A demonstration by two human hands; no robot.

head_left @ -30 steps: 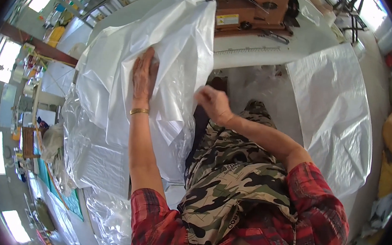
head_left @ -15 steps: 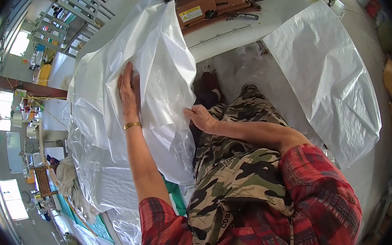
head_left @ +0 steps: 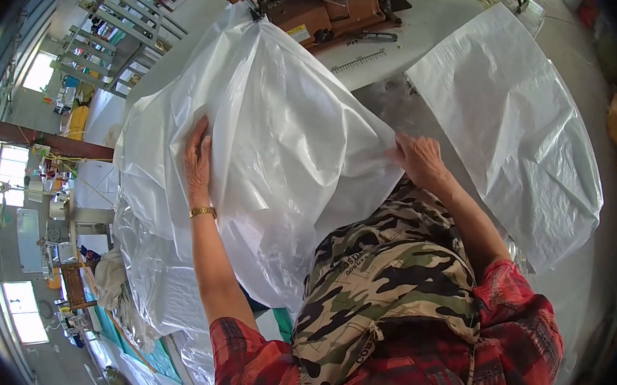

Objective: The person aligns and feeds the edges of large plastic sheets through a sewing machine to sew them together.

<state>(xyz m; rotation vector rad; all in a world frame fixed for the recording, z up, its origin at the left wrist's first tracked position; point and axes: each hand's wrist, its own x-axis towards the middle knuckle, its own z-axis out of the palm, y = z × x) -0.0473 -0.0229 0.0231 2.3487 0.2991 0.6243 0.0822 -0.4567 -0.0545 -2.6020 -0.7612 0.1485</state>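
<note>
A large sheet of shiny white plastic (head_left: pixel 286 117) spreads over the table in front of me, its far end running up to the foot of a brown sewing machine (head_left: pixel 325 7). My left hand (head_left: pixel 197 161), a gold band at its wrist, lies on the sheet with fingers stretched out, beside a raised fold. At the sheet's right edge my right hand (head_left: pixel 421 160) is closed on a corner, pulling it taut to the right; the fingertips are partly blurred.
Another white plastic sheet (head_left: pixel 510 115) lies on the right of the table. Scissors-like dark tool (head_left: pixel 379 37) and a printed ruler scale (head_left: pixel 358 60) are beside the machine. More crumpled plastic (head_left: pixel 148 266) hangs at left. A metal rack (head_left: pixel 127 45) stands beyond.
My right hand has moved right and away from me, drawing the sheet's edge out from near my lap. The left hand has stayed on the sheet, shifting slightly.
</note>
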